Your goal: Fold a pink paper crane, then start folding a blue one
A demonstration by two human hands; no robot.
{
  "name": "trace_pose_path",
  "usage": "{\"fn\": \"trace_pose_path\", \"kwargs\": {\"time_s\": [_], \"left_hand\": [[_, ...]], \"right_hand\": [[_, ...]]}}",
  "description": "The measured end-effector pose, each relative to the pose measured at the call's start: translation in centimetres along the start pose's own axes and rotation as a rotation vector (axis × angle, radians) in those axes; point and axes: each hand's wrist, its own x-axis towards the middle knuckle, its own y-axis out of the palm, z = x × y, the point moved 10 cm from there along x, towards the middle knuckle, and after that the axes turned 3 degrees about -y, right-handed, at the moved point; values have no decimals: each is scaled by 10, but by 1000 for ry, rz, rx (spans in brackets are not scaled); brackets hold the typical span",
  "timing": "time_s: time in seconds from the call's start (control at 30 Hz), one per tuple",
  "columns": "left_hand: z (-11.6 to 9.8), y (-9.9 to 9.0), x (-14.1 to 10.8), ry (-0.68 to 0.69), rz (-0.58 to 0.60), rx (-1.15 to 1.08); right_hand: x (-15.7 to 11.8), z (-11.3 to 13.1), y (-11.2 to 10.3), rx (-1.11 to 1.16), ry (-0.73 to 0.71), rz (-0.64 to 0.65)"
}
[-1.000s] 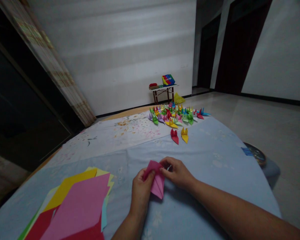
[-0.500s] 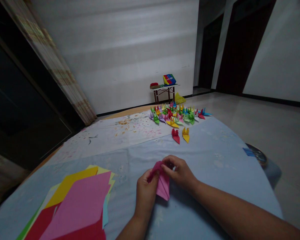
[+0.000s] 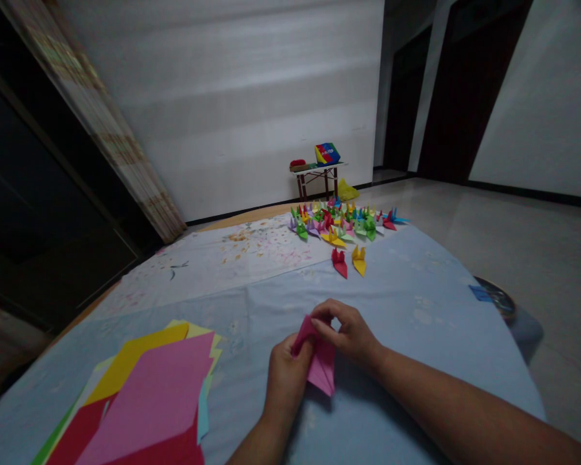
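A folded piece of pink origami paper [image 3: 323, 369] is held between both hands above the blue tablecloth. My left hand [image 3: 286, 371] grips its left side, the thumb lying over the front. With thumb and index finger, my right hand [image 3: 343, 329] pinches the paper's top edge. A crease runs down to its pointed lower end. Fingers behind the paper are hidden. To the left lies a loose stack of coloured paper sheets [image 3: 159, 387], pink on top, with yellow, red and green ones showing beneath.
A red paper crane [image 3: 339, 263] and a yellow paper crane [image 3: 359, 261] stand beyond my hands. Behind them several folded cranes [image 3: 368, 226] crowd the table's far end. A stool [image 3: 525, 329] is by the right edge. A small table [image 3: 314, 171] stands against the wall.
The pink paper has shifted slightly right and down, and its lower part looks wider. My left hand moved a little right with it. My right hand still pinches the top.
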Motion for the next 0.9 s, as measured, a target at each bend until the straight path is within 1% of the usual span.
{"fn": "trace_pose_path", "kwargs": {"time_s": [0.13,0.27,0.43,0.57,0.73,0.9], "left_hand": [[5,3,1,2,45,22],[8,6,1,-6,66,16],[6,6,1,8,57,20],[5,11,0,1,98,55],[6,12,0,-1,113,93],[8,11,1,-9,106,62]], "right_hand": [[1,4,-1,-5,-36,13],[1,3,-2,-10,-8,4],[0,0,-1,21,7,4],[1,-1,1,13,1,29],[4,6,-2,26,-34,34],[4,11,-4,34,-55,18]]}}
